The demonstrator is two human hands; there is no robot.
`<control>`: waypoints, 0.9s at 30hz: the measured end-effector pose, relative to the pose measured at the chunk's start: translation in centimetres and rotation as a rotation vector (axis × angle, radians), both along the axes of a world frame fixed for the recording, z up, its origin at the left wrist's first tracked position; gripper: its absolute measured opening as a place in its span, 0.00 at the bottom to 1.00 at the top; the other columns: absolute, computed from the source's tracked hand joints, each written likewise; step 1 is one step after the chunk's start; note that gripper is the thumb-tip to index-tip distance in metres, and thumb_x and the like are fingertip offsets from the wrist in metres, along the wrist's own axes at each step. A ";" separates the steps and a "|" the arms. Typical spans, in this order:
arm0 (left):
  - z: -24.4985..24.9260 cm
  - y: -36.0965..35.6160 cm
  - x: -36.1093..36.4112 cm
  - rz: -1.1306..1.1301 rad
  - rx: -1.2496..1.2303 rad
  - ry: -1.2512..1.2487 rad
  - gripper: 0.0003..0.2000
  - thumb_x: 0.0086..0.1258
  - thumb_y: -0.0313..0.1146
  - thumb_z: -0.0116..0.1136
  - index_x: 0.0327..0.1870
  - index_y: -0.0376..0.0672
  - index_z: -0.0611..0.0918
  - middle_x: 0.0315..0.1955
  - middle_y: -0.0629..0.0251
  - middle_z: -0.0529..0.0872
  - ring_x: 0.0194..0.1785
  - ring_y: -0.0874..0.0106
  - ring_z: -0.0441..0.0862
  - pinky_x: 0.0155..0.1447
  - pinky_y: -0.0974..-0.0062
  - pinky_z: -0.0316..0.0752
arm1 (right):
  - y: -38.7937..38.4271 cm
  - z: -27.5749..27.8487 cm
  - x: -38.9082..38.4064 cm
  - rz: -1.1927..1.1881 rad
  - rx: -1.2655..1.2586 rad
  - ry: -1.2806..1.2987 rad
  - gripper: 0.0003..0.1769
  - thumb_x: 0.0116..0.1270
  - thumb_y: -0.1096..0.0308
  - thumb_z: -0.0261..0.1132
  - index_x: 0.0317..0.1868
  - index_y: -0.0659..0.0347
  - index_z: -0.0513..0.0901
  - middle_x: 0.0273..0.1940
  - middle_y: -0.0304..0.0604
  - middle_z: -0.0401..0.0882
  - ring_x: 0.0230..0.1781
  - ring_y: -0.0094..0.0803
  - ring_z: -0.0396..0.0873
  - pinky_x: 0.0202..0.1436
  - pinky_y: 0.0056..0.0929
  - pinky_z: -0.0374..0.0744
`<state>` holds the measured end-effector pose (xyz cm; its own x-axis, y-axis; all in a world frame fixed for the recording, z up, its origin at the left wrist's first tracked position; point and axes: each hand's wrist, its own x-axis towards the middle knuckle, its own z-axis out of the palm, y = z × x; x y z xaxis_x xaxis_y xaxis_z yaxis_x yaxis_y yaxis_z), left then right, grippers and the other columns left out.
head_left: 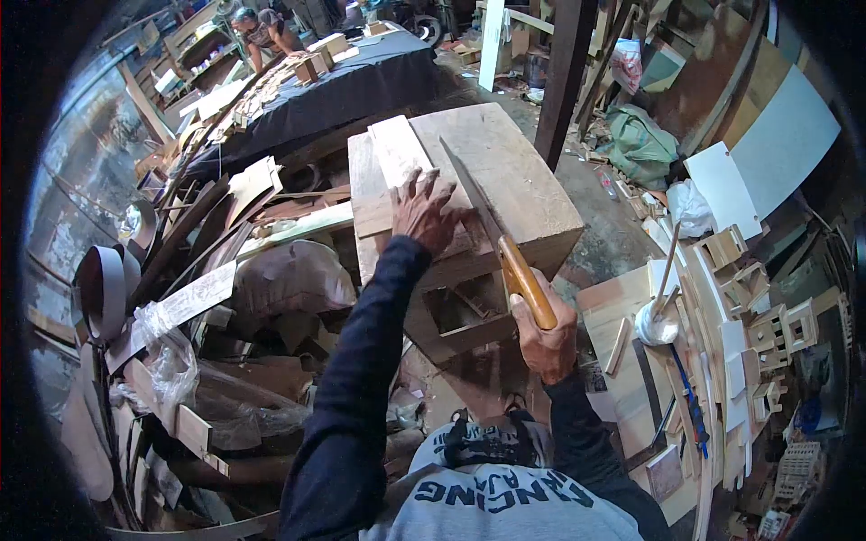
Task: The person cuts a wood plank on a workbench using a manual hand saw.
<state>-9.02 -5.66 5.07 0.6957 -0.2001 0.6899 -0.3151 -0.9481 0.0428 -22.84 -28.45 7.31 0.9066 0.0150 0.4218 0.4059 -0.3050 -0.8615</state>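
My right hand (548,338) is wrapped round the wooden handle of a handsaw (526,281). The saw's blade points away from me and lies along the right side of a pale wooden board (397,149). That board rests on top of a wooden box-like bench (516,162), whose near side has a square opening. With fingers spread, my left hand (424,215) lies flat on the near part of the board, left of the blade.
Offcuts and plastic wrap (167,361) crowd the left. At right, a plywood sheet (609,302) bears wood strips and a white pot (656,325) with a stick in it. A dark post (566,86) stands behind. A person (262,36) leans over a cloth-covered table (361,81).
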 end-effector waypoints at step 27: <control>14.2 -11.1 -23.4 -1.897 -1.617 0.629 0.23 0.73 0.43 0.57 0.28 0.26 0.82 0.24 0.46 0.80 0.19 0.55 0.73 0.26 0.61 0.59 | -0.4 0.8 -0.4 0.039 0.042 0.119 0.23 0.69 0.71 0.63 0.62 0.71 0.76 0.50 0.51 0.83 0.51 0.33 0.81 0.57 0.29 0.76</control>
